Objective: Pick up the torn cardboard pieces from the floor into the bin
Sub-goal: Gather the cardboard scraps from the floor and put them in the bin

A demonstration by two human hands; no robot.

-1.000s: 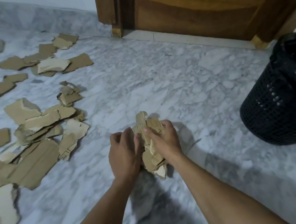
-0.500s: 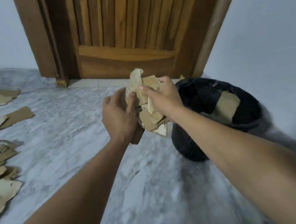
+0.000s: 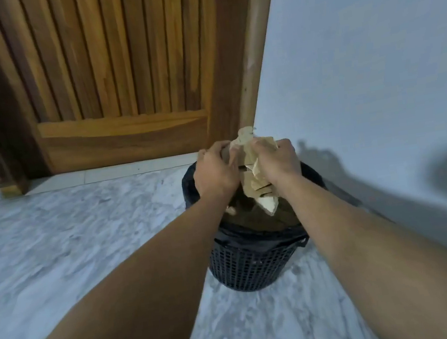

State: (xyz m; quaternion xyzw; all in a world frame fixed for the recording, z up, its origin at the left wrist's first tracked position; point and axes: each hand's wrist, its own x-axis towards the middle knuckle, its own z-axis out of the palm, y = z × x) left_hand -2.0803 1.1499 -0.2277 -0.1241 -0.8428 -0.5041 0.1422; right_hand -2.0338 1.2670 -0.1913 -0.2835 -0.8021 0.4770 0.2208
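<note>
Both hands, the left hand (image 3: 215, 172) and the right hand (image 3: 277, 162), are clamped around a bundle of torn brown cardboard pieces (image 3: 258, 181), held directly above the open mouth of the black mesh plastic bin (image 3: 250, 265) below them. If the grip opens unevenly, loose scraps at the bundle's lower edge may well catch the rim and fall onto the grey marble floor (image 3: 56, 248). Half a second ago the bundle was left of the bin, short of it; now it sits over the opening.
</note>
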